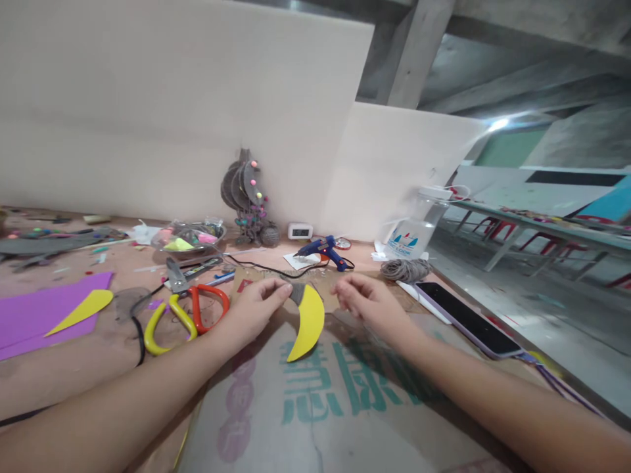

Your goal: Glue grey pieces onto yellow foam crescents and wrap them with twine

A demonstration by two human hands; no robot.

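Observation:
My left hand (261,305) is closed, thumb and fingers pinching the upper end of a yellow crescent-shaped piece (311,322). Grey yarn (296,292) is wrapped round that end, beside my fingertips. The pointed end of the crescent hangs down over a cardboard sheet (256,427). To its right, my right hand (367,302) is raised with the fingers pinched together, apart from the crescent. Whatever those fingers hold is too thin or hidden to make out. A faint thin strand lies on the cardboard below.
Left are scissors with a yellow and a red handle (170,325), purple sheets (59,309) and a yellow teardrop piece (83,311). Behind stand a blue glue gun (323,247), small clock (300,230) and grey yarn-covered model (244,190). Right are a yarn bundle (405,269), phone (468,318) and plastic jug (411,230).

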